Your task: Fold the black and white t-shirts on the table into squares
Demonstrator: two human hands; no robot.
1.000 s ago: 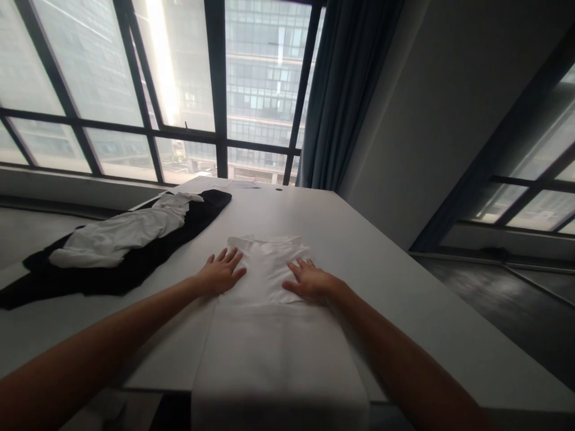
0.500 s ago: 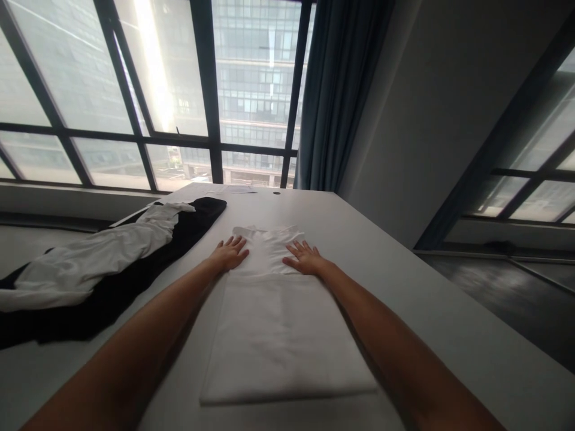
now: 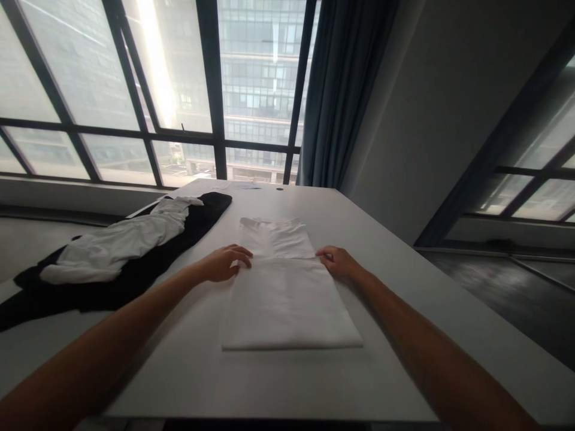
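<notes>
A white shirt (image 3: pixel 290 305) lies folded into a narrow rectangle on the white table, its hem part doubled over the upper part. The collar end (image 3: pixel 274 224) points away from me and is slightly wrinkled. At the left end of the crosswise folded edge, my left hand (image 3: pixel 226 263) has its fingers and thumb curled on the cloth. My right hand (image 3: pixel 340 262) pinches the right end of that same edge. Both forearms reach in from the bottom corners, one on each side of the shirt.
Left of the shirt, a crumpled white garment (image 3: pixel 121 242) lies on top of a black garment (image 3: pixel 209 215). Papers (image 3: pixel 236 185) rest at the far end of the table (image 3: pixel 390 335). Behind stand windows and a blue curtain (image 3: pixel 335 102).
My hands have gone from lying flat on the shirt's upper part to curling at both ends of the folded edge. The view has shifted, and the shirt's near edge appears farther away.
</notes>
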